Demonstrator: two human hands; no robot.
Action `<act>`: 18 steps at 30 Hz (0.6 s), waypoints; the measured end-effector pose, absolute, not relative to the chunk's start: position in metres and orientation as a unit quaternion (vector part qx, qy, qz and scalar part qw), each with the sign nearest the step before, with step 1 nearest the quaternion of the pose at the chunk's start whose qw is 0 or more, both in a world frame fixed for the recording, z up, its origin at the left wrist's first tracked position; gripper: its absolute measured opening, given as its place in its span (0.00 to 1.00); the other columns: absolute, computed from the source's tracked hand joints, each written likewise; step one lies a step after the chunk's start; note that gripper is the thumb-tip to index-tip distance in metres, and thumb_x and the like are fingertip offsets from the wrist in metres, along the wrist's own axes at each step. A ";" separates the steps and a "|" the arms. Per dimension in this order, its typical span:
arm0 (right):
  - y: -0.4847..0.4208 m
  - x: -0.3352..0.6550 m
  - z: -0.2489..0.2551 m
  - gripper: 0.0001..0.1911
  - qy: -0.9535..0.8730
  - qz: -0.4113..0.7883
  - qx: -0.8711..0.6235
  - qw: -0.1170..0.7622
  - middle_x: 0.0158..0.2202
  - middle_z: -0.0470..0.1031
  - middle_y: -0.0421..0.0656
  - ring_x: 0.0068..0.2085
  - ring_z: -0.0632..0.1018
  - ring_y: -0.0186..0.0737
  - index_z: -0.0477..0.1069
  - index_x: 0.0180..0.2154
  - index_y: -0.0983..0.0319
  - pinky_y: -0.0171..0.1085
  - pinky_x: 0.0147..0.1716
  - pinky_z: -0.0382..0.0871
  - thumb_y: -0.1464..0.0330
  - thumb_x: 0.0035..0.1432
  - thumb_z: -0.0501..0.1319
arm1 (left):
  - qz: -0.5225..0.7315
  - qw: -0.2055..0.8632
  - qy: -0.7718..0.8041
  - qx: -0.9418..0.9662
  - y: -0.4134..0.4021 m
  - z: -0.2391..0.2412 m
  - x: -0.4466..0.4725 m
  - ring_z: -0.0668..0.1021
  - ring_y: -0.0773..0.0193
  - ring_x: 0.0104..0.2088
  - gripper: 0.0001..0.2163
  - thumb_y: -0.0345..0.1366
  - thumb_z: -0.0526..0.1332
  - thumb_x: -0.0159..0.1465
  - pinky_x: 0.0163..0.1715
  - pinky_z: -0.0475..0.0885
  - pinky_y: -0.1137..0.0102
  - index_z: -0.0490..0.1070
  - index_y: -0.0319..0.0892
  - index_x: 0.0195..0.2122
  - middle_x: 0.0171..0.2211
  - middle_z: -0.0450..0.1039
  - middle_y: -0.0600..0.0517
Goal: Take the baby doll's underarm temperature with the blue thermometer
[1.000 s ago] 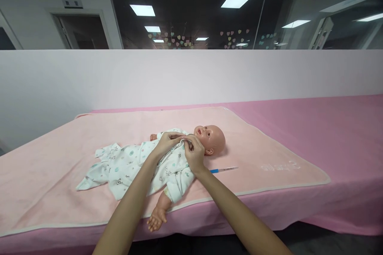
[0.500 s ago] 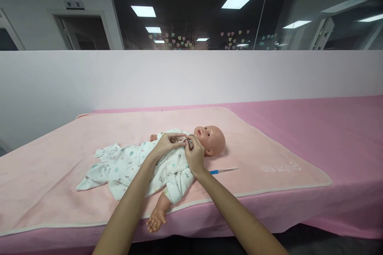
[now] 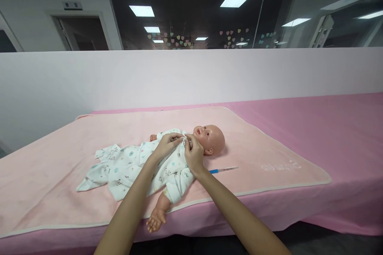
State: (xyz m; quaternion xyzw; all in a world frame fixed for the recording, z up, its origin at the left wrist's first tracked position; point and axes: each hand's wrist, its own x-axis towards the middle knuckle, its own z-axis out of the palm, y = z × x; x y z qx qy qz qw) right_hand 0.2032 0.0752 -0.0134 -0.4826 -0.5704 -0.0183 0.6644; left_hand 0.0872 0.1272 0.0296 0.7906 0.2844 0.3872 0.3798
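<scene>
A baby doll [image 3: 213, 138] lies on its back with its head to the right. It wears a white romper [image 3: 125, 167] printed with small coloured figures. My left hand [image 3: 168, 145] rests at the upper chest, thumb and fingers pinching the romper's front edge near the neck. Facing it, my right hand [image 3: 194, 152] pinches the same cloth at the collar, just below the doll's chin. The fingertips of both hands almost meet there, and a small white spot of the neckline shows between them. Part of the doll's neck is hidden by my right hand.
Close to my right wrist lies a thermometer-like stick [image 3: 223, 170] with a blue end. Under the doll is a peach blanket [image 3: 254, 151] with a pale edge, spread over a pink cloth [image 3: 338, 135]. A white partition [image 3: 191, 75] stands behind the table.
My left fingers have drawn in from a wider spread to a pinch at the collar. My right fingers have shifted slightly on the cloth. The doll has stayed in place.
</scene>
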 end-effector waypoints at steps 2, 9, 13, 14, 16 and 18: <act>0.076 0.203 -0.014 0.13 -0.571 -0.019 -0.481 0.665 0.33 0.74 0.44 0.32 0.74 0.38 0.68 0.41 0.61 0.36 0.33 0.67 0.69 0.60 0.48 | 0.387 0.363 0.288 0.797 0.128 0.029 0.087 0.74 0.61 0.37 0.15 0.43 0.57 0.57 0.39 0.67 0.69 0.74 0.39 0.39 0.33 0.75 0.49; 0.075 0.203 -0.012 0.09 -0.568 -0.007 -0.482 0.666 0.31 0.73 0.43 0.30 0.73 0.37 0.66 0.35 0.62 0.35 0.31 0.65 0.70 0.59 0.48 | 0.362 0.400 0.290 0.790 0.122 0.037 0.087 0.71 0.64 0.33 0.11 0.40 0.56 0.56 0.36 0.64 0.70 0.72 0.40 0.33 0.30 0.71 0.52; 0.073 0.203 -0.011 0.09 -0.568 -0.007 -0.485 0.665 0.30 0.73 0.42 0.28 0.72 0.36 0.66 0.34 0.62 0.34 0.30 0.64 0.72 0.58 0.48 | 0.343 0.439 0.290 0.778 0.117 0.042 0.087 0.71 0.63 0.35 0.08 0.37 0.56 0.55 0.38 0.63 0.70 0.70 0.39 0.30 0.30 0.70 0.53; 0.073 0.202 -0.010 0.09 -0.568 -0.010 -0.483 0.666 0.30 0.72 0.42 0.28 0.71 0.36 0.67 0.34 0.62 0.34 0.30 0.64 0.72 0.58 0.48 | 0.341 0.446 0.289 0.775 0.116 0.043 0.087 0.71 0.63 0.35 0.08 0.37 0.55 0.55 0.38 0.63 0.70 0.70 0.39 0.30 0.29 0.70 0.53; 0.072 0.202 -0.010 0.09 -0.573 -0.019 -0.477 0.666 0.30 0.72 0.43 0.28 0.71 0.36 0.67 0.33 0.62 0.34 0.31 0.64 0.72 0.57 0.48 | 0.343 0.457 0.289 0.768 0.117 0.042 0.087 0.71 0.63 0.35 0.07 0.36 0.56 0.54 0.38 0.63 0.70 0.70 0.39 0.29 0.29 0.70 0.53; 0.071 0.202 -0.009 0.08 -0.581 -0.030 -0.474 0.661 0.30 0.72 0.43 0.28 0.70 0.36 0.67 0.33 0.62 0.34 0.30 0.64 0.72 0.56 0.50 | 0.351 0.464 0.289 0.761 0.118 0.041 0.086 0.71 0.63 0.34 0.07 0.36 0.57 0.54 0.38 0.63 0.70 0.70 0.39 0.29 0.29 0.70 0.53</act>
